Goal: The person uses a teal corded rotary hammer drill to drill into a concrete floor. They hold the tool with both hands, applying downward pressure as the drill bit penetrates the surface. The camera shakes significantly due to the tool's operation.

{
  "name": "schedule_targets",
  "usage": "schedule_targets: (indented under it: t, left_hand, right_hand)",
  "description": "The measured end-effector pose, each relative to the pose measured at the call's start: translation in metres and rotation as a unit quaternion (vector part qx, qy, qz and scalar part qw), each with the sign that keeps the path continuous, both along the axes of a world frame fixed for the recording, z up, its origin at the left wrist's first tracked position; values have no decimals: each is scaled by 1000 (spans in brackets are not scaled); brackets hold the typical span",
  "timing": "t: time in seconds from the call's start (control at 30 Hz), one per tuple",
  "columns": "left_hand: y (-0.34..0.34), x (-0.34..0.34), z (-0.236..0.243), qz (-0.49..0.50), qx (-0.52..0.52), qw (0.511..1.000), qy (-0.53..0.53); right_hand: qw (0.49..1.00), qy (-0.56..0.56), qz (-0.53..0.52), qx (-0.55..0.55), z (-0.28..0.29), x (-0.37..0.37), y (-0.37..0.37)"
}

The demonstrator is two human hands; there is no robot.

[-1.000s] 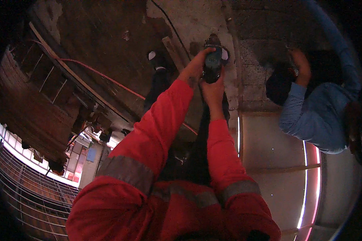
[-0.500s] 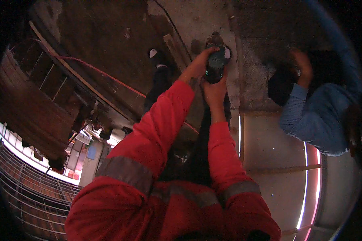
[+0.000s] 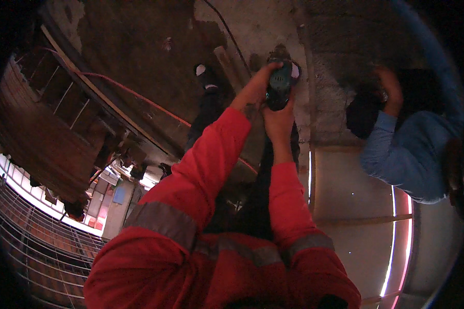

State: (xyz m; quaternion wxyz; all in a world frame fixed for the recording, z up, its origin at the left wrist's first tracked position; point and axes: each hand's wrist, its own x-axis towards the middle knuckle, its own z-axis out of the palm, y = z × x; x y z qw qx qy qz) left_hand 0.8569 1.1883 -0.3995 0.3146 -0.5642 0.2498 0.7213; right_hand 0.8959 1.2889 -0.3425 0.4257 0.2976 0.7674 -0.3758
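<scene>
A dark green handheld power tool (image 3: 280, 82) with a dull metal head points away from me, low over the ground between my feet. My left hand (image 3: 261, 84) is closed on its left side, near the front. Around the rear end wraps my right hand (image 3: 279, 121), its fingers partly hidden by the tool. The tool's exact kind is too dark to make out, and so is what its tip touches. Just right of it shows the light toe of my right shoe (image 3: 295, 70). My left shoe (image 3: 205, 75) stands further left.
A person in a blue shirt (image 3: 410, 154) is close on my right, one hand by a dark object. A wooden board (image 3: 229, 67) lies ahead on the ground. A red-orange cord (image 3: 139, 97) crosses on the left, near metal bars (image 3: 41, 242). A dark cable (image 3: 227, 28) runs ahead.
The whole view has shifted slightly, so things sit a little lower and to the right. Both hands keep their grip, and the tool appears tilted slightly differently.
</scene>
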Motion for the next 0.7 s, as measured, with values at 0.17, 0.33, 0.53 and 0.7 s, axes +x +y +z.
schedule_targets:
  t: [0.17,0.33,0.53,0.7]
  left_hand:
    - [5,-7,0,46,6,999,18]
    - [7,-13,-9,22,4,1000,13]
    - [13,8,-61,-63,-84,989,102]
    - [19,12,-85,-12,-15,998,56]
  right_hand:
    - [999,43,-5,-23,-2,1,4]
    - [998,56,-15,-32,-19,-4,6]
    - [996,85,-24,-26,-40,8,3]
    - [988,150,-15,-31,-56,10,8]
